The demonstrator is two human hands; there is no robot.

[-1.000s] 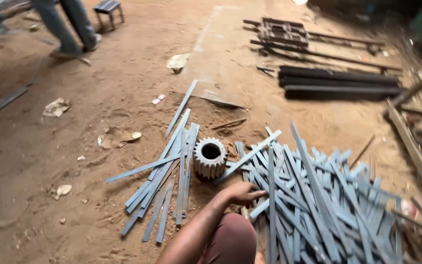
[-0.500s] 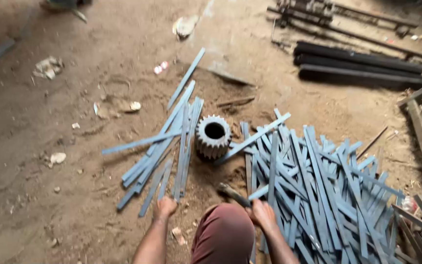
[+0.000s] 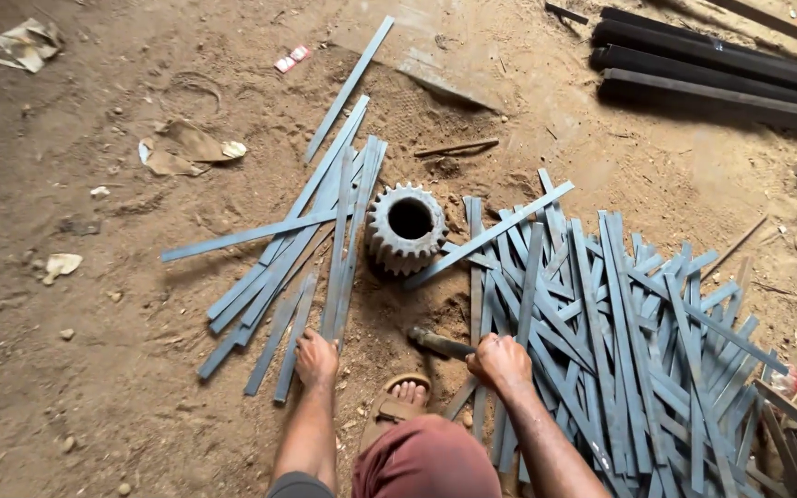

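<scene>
Now crouched closer: left hand (image 3: 316, 358) pressing on sorted strips (image 3: 311, 235), right hand (image 3: 500, 361) gripping hammer (image 3: 442, 344) beside gear (image 3: 406, 227).

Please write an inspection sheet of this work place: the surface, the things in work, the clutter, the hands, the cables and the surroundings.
Surface: bare sandy dirt floor, with small stones.
Job's things: small bundle of flat metal strips on the left; large heap of strips on the right; steel gear lying flat between them; hammer.
Clutter: crumpled paper, torn cardboard scraps, small red wrapper.
Hands: left hand rests on the ends of the small bundle; right hand grips the hammer handle over the heap's edge.
Cables: nothing seen.
Surroundings: dark long steel bars at upper right; a sandalled foot between the hands.
</scene>
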